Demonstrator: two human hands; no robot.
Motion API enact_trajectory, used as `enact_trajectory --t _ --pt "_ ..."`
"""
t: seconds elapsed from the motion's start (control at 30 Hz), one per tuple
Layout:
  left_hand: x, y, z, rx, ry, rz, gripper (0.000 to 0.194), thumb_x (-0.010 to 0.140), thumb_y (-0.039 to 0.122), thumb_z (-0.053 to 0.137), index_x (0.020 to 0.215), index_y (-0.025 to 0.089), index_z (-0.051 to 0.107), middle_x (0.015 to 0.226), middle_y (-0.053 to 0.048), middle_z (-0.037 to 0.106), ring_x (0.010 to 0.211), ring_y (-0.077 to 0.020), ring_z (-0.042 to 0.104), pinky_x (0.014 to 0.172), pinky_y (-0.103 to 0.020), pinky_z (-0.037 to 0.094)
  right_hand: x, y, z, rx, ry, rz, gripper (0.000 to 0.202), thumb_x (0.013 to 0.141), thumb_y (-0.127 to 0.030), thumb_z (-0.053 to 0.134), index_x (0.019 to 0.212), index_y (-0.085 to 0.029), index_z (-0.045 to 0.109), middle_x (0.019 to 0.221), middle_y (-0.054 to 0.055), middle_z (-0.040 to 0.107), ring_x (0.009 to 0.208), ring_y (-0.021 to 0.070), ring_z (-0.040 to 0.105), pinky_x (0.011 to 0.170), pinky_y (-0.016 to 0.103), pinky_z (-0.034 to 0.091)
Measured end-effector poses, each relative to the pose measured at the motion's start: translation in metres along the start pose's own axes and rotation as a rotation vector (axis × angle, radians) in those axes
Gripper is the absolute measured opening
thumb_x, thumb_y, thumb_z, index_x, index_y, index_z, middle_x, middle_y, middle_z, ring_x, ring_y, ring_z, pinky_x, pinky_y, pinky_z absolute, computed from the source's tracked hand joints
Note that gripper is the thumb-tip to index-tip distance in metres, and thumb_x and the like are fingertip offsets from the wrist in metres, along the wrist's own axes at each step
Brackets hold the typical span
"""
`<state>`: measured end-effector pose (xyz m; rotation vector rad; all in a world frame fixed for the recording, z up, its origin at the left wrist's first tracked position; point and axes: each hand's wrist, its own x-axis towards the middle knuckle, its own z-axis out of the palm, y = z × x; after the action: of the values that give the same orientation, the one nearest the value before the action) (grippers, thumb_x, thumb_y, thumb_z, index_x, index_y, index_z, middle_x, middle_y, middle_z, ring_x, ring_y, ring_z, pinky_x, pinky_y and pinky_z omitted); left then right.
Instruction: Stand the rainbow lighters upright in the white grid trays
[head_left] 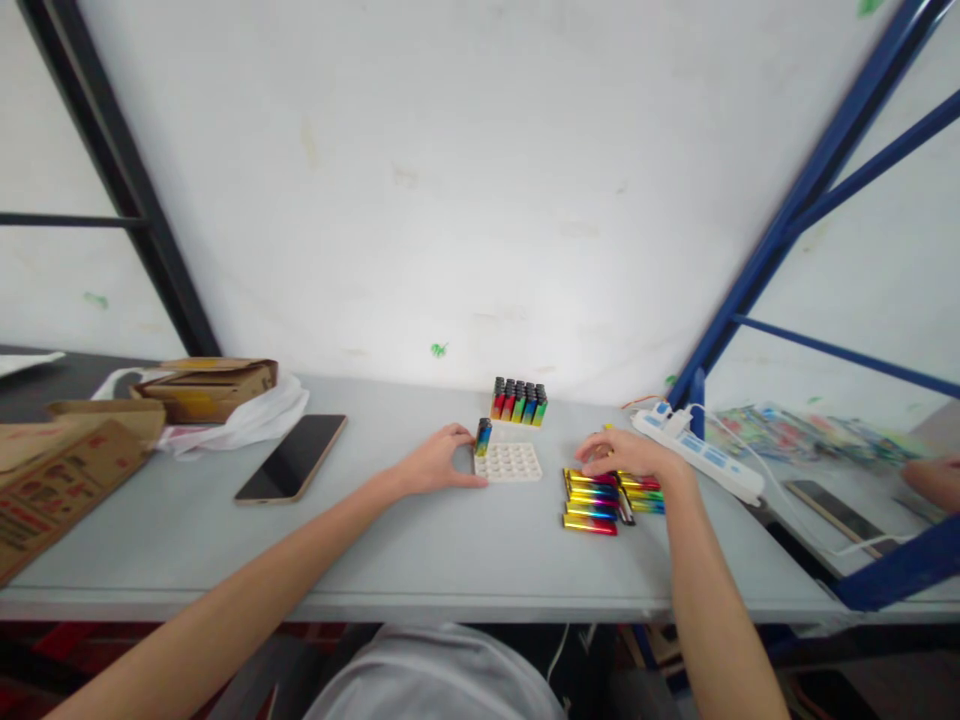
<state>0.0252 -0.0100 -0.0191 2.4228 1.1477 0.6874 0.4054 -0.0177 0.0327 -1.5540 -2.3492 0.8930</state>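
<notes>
A white tray (510, 462) with rows of round holes lies on the table. One lighter (483, 438), blue and yellow with a black top, stands upright at its back left corner. My left hand (439, 460) is open at the tray's left side, thumb near the front corner and fingers near the standing lighter. To the right, my right hand (628, 452) is over a group of shiny multicoloured lighters (591, 506) lying flat in two columns. Its fingers curl down at the far end; what is between them is hidden.
Behind the tray stands a block of upright lighters (519, 402) with black tops. A phone (294, 458) and opened cardboard boxes (75, 470) lie left, beside a white plastic bag (259, 418). A power strip (701, 452) and blue frame (787, 230) are right, with another person's hand (934, 482) beyond.
</notes>
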Motion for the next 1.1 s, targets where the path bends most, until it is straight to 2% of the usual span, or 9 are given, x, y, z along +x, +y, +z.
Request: enact_trajectory --t 0.17,0.33,0.57,0.67,0.73,0.83,0.93,1.03,1.1 --pt "0.0 -0.001 0.001 0.009 -0.002 0.005 0.073 0.067 0.07 0.076 0.119 0.02 0.068 0.122 -0.01 0.062 0.115 -0.0313 0.061 0.106 -0.04 0.047 0.005 -0.002 0.011 0.015 -0.021 0.025 0.031 0.075 -0.038 0.074 0.099 -0.019 0.079 0.094 0.007 0.079 0.086 0.0248 0.071 0.077 0.032 0.052" --pt "0.0 -0.003 0.002 0.004 -0.003 0.014 0.073 0.068 0.07 0.076 0.12 0.019 0.067 0.123 -0.011 0.061 0.115 -0.0307 0.061 0.108 -0.041 0.046 0.013 -0.014 0.015 -0.064 0.172 -0.039 0.024 0.082 -0.038 0.068 0.095 -0.018 0.075 0.095 0.007 0.077 0.084 0.0227 0.069 0.077 0.031 0.051" --pt "0.0 -0.002 0.002 0.006 -0.005 0.015 0.071 0.068 0.068 0.077 0.118 0.019 0.067 0.123 -0.012 0.061 0.115 -0.0311 0.061 0.108 -0.042 0.046 0.029 -0.05 0.014 -0.01 0.38 -0.203 0.041 0.098 -0.049 0.045 0.117 -0.019 0.065 0.072 0.0 0.068 0.062 0.0165 0.056 0.06 0.026 0.043" --pt "0.0 -0.002 0.002 0.0 0.005 0.014 0.07 0.068 0.069 0.077 0.118 0.021 0.068 0.122 -0.011 0.062 0.114 -0.031 0.062 0.107 -0.042 0.046 0.047 -0.07 0.017 0.094 0.473 -0.303 0.045 0.093 -0.056 0.051 0.104 -0.018 0.072 0.081 0.003 0.07 0.066 0.0161 0.056 0.062 0.027 0.042" --pt "0.0 -0.003 0.002 -0.001 0.007 0.019 0.071 0.067 0.069 0.077 0.118 0.021 0.068 0.121 -0.011 0.062 0.113 -0.031 0.062 0.107 -0.043 0.046 0.06 -0.079 0.024 0.233 0.504 -0.301 0.046 0.085 -0.06 0.063 0.099 -0.017 0.073 0.073 0.002 0.066 0.062 0.0148 0.052 0.058 0.026 0.04" --pt "0.0 -0.005 0.003 0.003 0.005 0.029 0.071 0.068 0.07 0.077 0.119 0.021 0.067 0.122 -0.011 0.061 0.114 -0.0305 0.062 0.108 -0.042 0.046 0.075 -0.084 0.043 0.42 0.507 -0.283 0.049 0.078 -0.065 0.069 0.085 -0.016 0.068 0.061 -0.003 0.054 0.056 0.0127 0.046 0.054 0.025 0.037" --pt "0.001 -0.005 0.004 0.007 0.0 0.027 0.072 0.068 0.069 0.077 0.119 0.02 0.067 0.12 -0.011 0.061 0.113 -0.0304 0.062 0.108 -0.042 0.046 0.077 -0.084 0.064 0.458 0.48 -0.33 0.054 0.09 -0.069 0.051 0.071 -0.018 0.057 0.063 -0.001 0.053 0.06 0.0136 0.049 0.058 0.026 0.041" --pt "0.001 -0.004 0.004 0.0 0.007 0.034 0.071 0.068 0.069 0.077 0.119 0.02 0.067 0.119 -0.011 0.062 0.112 -0.0305 0.062 0.107 -0.042 0.046 0.072 -0.086 0.077 0.52 0.394 -0.328 0.051 0.096 -0.067 0.039 0.082 -0.021 0.056 0.074 0.001 0.06 0.063 0.0148 0.054 0.061 0.027 0.046" --pt "0.001 -0.004 0.005 -0.003 0.014 0.034 0.071 0.068 0.069 0.077 0.118 0.02 0.067 0.118 -0.01 0.062 0.111 -0.0303 0.062 0.106 -0.043 0.047 0.07 -0.089 0.082 0.586 0.359 -0.284 0.048 0.096 -0.067 0.04 0.089 -0.022 0.054 0.072 0.0 0.057 0.056 0.0135 0.05 0.055 0.027 0.045"
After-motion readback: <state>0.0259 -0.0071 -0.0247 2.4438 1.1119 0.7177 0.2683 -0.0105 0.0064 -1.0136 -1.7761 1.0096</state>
